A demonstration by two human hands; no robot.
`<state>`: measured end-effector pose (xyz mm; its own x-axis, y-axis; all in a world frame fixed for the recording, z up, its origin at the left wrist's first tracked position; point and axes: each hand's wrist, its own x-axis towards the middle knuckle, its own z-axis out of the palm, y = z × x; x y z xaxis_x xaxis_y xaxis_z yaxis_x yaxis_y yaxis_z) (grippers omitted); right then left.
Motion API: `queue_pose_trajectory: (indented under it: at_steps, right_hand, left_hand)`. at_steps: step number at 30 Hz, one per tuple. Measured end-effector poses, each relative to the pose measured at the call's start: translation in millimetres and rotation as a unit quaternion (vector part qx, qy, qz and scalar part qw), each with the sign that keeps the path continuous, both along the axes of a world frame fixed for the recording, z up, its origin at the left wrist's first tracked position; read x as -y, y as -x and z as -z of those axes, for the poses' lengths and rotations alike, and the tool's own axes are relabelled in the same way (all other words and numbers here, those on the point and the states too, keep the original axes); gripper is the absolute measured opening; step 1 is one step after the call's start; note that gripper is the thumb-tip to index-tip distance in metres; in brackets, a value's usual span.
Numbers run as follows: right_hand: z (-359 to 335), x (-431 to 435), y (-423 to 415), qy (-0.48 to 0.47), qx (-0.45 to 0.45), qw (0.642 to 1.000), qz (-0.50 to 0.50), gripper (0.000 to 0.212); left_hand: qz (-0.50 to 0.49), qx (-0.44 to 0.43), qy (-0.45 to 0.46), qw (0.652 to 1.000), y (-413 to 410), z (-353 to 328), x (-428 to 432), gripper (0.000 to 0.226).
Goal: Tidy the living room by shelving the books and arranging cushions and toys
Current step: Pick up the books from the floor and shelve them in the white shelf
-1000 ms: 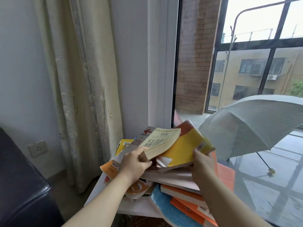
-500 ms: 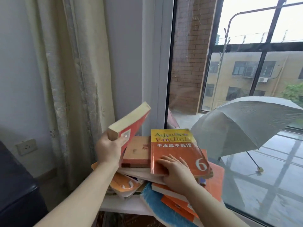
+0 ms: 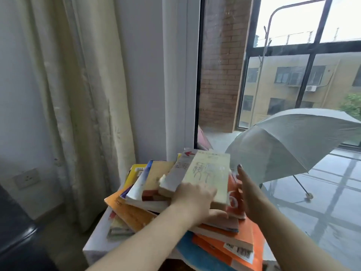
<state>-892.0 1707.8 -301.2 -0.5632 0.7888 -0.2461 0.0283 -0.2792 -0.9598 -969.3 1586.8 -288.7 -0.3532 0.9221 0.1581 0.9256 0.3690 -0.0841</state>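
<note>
A blue book [image 3: 187,253] lay nearest, at the bottom of the book pile [image 3: 136,214] on the white table [image 3: 95,245]. The left hand [image 3: 193,198] pinched the pale yellow book [image 3: 207,173] atop the pile, fingers above and thumb beneath. The right hand [image 3: 247,187], fingers straight and together, stood at the pile's right side. Beyond hung a curtain [image 3: 82,94], and an open umbrella [image 3: 289,145] lay outside the window [image 3: 218,75].

Left of the window [image 3: 192,75] hang a cream curtain [image 3: 82,94] and a wall socket [image 3: 27,178]; beyond its glass lies an open grey umbrella [image 3: 293,145].
</note>
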Motion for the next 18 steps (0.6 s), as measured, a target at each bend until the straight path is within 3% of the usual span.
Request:
queue_pose_trajectory:
  at_steps: [2, 4, 6, 9, 12, 15, 18]
  right_hand:
    - [10, -4, -2, -0.021, 0.052, 0.998, -0.033, 0.035]
    - [15, -9, -2, -0.057, 0.102, 0.993, -0.034, 0.039]
    - [14, -7, -1, -0.073, 0.123, 0.989, -0.043, 0.029]
    - [12, -8, 2, -0.075, 0.114, 0.987, -0.082, 0.046]
    - [14, -2, 4, -0.108, 0.117, 0.983, -0.095, 0.063]
    - [18, 4, 3, -0.142, 0.095, 0.983, -0.073, 0.059]
    - [22, 14, 0, -0.178, 0.09, 0.978, -0.058, 0.052]
  left_hand:
    - [-0.02, 0.034, 0.062, 0.997, -4, -9, -10, 0.067]
    - [-0.061, 0.128, 0.024, 0.99, 12, -20, -12, 0.061]
    - [-0.126, 0.208, -0.035, 0.969, 41, -14, -8, 0.056]
    - [-0.22, 0.29, -0.035, 0.931, 71, 16, 7, 0.072]
    - [-0.225, 0.34, -0.071, 0.911, 70, 35, 9, 0.074]
    - [-0.212, 0.357, -0.07, 0.907, 47, 35, 4, 0.074]
    - [-0.223, 0.438, -0.155, 0.857, 42, 27, 7, 0.059]
